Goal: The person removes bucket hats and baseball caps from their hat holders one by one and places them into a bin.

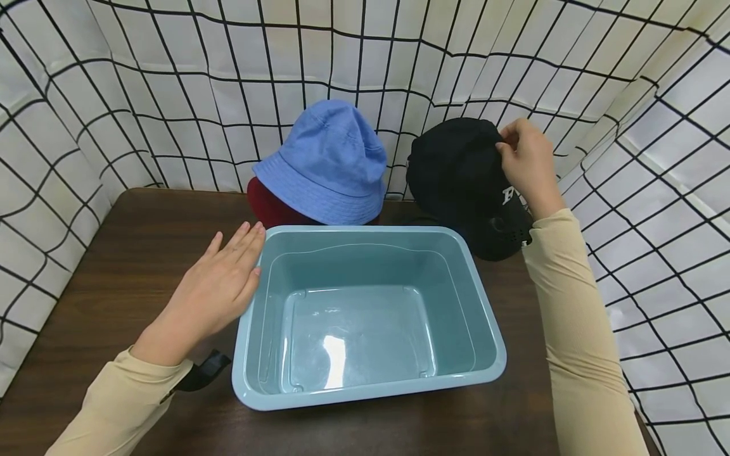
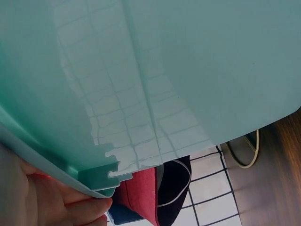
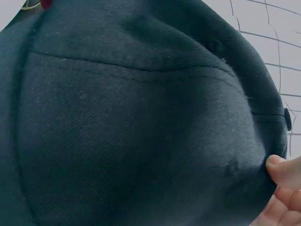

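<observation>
In the head view, a light blue plastic basin (image 1: 371,391) stands on the table with nothing in it. My left hand (image 1: 219,285) rests against its left rim, fingers straight and pointing away from me. The left wrist view shows those fingertips (image 2: 89,212) right at the basin's edge. At the back right, my right hand (image 1: 527,158) pinches a black baseball cap (image 1: 456,171) with white lettering. The right wrist view is mostly filled by the cap's cloth (image 3: 141,132), with the thumb (image 3: 282,167) on its edge.
A blue bucket hat (image 1: 336,158) sits on top of a dark red hat (image 1: 274,206) behind the basin. Black wire grid (image 1: 256,76) over white cloth encloses the brown table (image 1: 142,253) at the back and sides. A black strap (image 1: 202,370) hangs from the left wrist.
</observation>
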A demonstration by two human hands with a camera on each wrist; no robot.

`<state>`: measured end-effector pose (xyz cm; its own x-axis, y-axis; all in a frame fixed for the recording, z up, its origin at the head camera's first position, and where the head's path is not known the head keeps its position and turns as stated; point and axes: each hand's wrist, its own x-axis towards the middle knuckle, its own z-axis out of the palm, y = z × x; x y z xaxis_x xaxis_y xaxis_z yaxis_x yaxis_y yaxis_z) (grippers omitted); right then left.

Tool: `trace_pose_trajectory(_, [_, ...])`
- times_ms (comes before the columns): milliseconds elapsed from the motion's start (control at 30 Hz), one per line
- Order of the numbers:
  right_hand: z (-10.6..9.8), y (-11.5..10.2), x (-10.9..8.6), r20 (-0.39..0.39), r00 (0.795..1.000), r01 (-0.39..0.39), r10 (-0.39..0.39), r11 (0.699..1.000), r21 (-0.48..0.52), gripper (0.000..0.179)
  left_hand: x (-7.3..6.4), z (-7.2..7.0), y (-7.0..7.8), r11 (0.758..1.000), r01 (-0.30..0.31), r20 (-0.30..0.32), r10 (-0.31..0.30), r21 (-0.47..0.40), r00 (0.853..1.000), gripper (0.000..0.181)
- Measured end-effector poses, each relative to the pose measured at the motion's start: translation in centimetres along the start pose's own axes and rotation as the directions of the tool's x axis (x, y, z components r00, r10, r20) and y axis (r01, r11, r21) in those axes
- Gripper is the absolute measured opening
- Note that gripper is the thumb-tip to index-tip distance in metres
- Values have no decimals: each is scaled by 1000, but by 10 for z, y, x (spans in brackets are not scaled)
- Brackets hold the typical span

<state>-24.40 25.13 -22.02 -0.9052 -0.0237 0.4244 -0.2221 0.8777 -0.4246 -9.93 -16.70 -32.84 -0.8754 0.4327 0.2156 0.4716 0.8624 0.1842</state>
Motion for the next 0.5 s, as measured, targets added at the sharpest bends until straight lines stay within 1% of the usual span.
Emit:
trace_pose_trajectory(233, [-4,2,0,11,997,77,-77,997,32,24,0,0,1,1000,10,8,-10,2,1000,57])
trace_pose_trajectory(367, [-3,4,-1,3,996,84,-84,996,38,24,1,0,1,1000,14,13,-14,-2,1000,57])
trace_pose_trajectory(500, [-1,7,0,-20,998,57,-56,997,45,24,1,0,1,1000,16,19,-16,-7,1000,57])
